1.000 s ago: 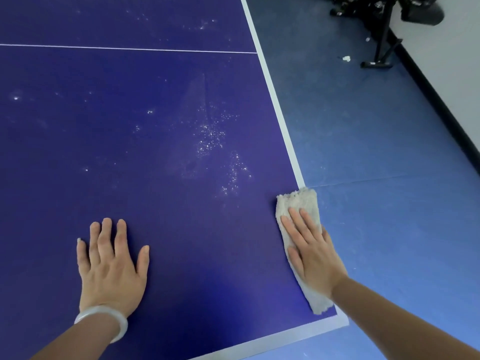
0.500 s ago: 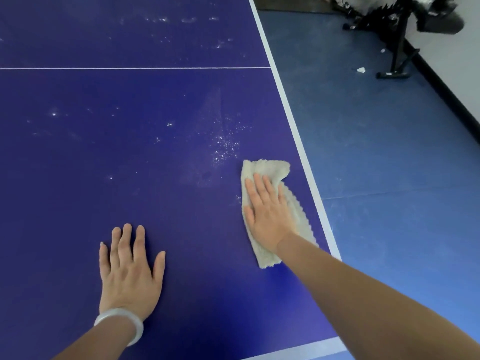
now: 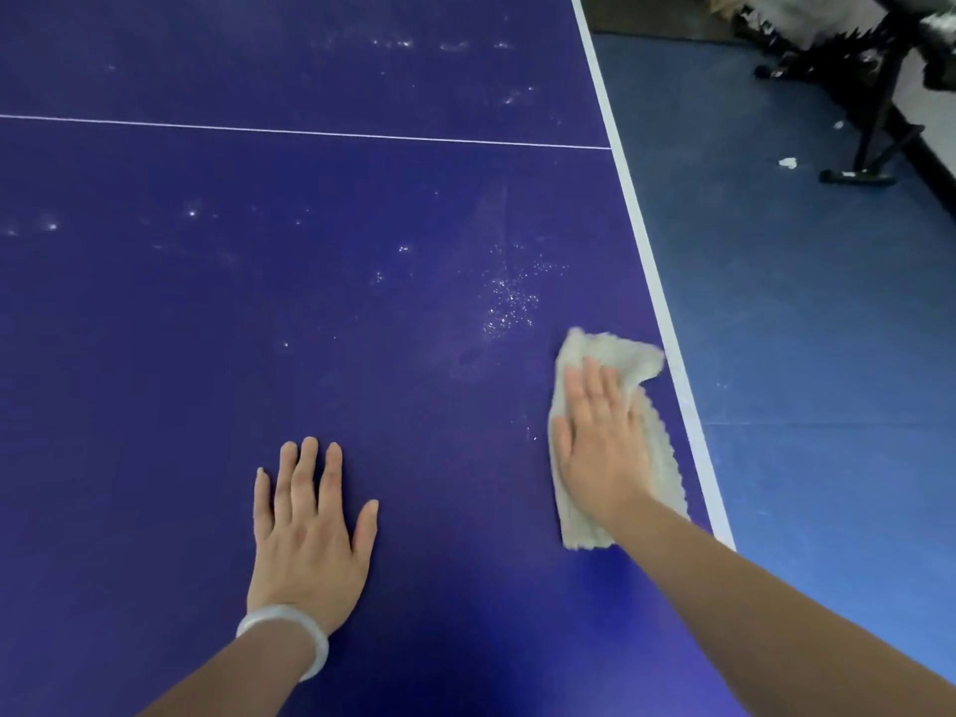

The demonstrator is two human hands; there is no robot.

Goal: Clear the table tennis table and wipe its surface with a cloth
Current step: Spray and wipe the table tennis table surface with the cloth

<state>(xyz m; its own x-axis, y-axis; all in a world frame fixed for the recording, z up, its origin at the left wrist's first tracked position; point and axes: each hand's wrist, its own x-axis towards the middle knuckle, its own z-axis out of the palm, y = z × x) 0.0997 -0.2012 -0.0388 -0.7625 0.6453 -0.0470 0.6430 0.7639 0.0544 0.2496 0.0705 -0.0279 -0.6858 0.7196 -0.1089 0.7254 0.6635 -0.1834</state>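
Your left hand (image 3: 310, 530) lies flat on the table tennis table (image 3: 155, 354), fingers straight and slightly spread, holding nothing, with a pale bracelet (image 3: 289, 628) at the wrist. It serves as a brace in the near part of the surface.

Only your hands and the cloth show on the stretch in view, so the clearing looks done here and the wiping is under way. Plenty seems left. Pale smudges (image 3: 49, 225) dot the far left, and more lie beyond the thin white line (image 3: 310, 133) that crosses the table. A patch of white specks (image 3: 509, 302) sits just ahead and to the left of the cloth, seemingly next in line.

Your right hand (image 3: 600, 447) presses the cloth (image 3: 615, 351) down with straight fingers held close together, not gripping it. The cloth is rumpled at its far end and spread under the palm, near the right edge of the table.

The cloth's right side reaches almost to the white border (image 3: 652, 261) along that edge. Past the border the surface drops away to the blue floor (image 3: 827, 354), so a stroke to the right has little room before the cloth hangs off.

Ahead and to the left the surface lies open, with only your braced hand in the way of a long leftward sweep. A small white scrap (image 3: 788, 163) and a black stand (image 3: 874, 126) are on the floor, well apart from the table, and should not hinder your arm.
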